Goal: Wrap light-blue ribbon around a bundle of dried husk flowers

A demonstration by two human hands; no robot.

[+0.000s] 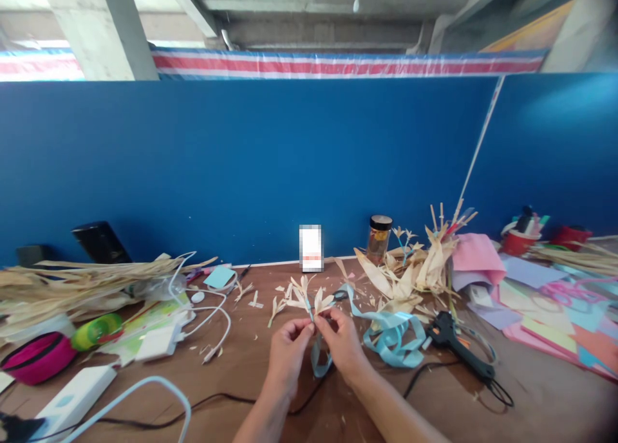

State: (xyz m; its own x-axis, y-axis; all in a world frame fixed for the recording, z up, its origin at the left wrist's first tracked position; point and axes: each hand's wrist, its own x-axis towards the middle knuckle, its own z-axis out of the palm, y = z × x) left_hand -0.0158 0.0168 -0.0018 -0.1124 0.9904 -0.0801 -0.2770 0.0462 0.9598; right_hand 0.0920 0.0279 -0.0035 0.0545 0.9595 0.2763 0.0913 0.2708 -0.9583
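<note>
My left hand point(288, 348) pinches the blue-wrapped stem of a small flower made of pale dried husk point(300, 292). Close against it, my right hand point(342, 341) pinches the same stem just below a second husk bloom point(322, 299). A light blue ribbon point(318, 359) hangs in a loop below my fingers. More of that ribbon lies in a loose heap point(396, 340) to the right of my hands. A loose husk flower point(276, 309) rests on the table just left of the blooms. My fingertips hide the exact grip.
On the right lie a black glue gun point(461, 353), coloured paper sheets point(555, 327) and a husk bundle point(437, 263) by a lidded jar point(380, 240). To the left are dried husk strips point(87, 285), a white power strip point(74, 401) and cables. A blue partition point(251, 166) stands behind.
</note>
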